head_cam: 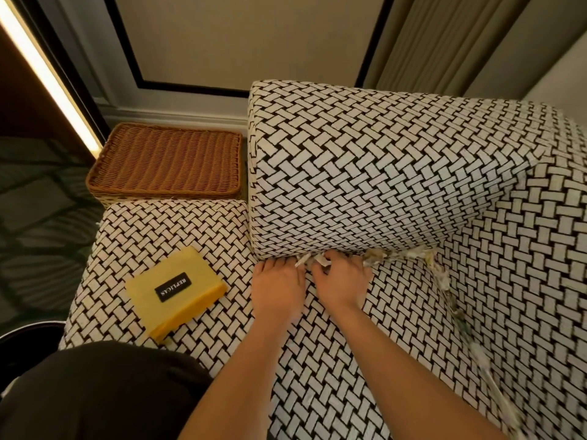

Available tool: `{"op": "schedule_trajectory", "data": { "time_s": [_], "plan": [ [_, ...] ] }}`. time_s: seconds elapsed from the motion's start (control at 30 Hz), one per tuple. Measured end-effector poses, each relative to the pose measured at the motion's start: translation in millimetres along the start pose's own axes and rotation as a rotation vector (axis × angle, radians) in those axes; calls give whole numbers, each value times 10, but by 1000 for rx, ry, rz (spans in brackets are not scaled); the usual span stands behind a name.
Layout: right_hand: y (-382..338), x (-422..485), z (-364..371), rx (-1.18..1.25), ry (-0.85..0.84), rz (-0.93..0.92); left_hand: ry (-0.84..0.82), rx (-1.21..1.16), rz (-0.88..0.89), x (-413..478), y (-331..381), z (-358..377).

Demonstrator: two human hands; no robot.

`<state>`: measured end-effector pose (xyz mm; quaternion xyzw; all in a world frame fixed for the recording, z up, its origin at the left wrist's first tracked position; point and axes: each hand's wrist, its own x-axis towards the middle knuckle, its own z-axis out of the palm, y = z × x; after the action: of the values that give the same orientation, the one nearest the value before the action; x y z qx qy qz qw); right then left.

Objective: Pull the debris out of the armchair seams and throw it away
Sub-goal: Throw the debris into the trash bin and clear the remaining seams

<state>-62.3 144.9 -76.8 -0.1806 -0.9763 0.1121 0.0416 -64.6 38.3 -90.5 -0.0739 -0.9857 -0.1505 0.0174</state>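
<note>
Pulling step under way. My right hand (341,281) is pinching paper scraps (319,261) wedged in the seam under the armrest (365,173). My left hand (276,281) is digging in, grip unclear. Next move, I judge: tug free, bin it.

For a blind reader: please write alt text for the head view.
At an armchair seam, the right hand pinches crumpled paper debris, the left hand beside it. More debris lines the seam rightward; a yellow cloth lies on the seat.

Warm dim light, edge blur
</note>
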Motion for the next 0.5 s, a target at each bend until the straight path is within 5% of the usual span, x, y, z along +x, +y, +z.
{"op": "schedule_trajectory", "data": {
  "time_s": [0.5],
  "plan": [
    [-151, -144, -19, 74, -2, -38, 31, -236, -62, 17, -17, -39]
  ]
}}
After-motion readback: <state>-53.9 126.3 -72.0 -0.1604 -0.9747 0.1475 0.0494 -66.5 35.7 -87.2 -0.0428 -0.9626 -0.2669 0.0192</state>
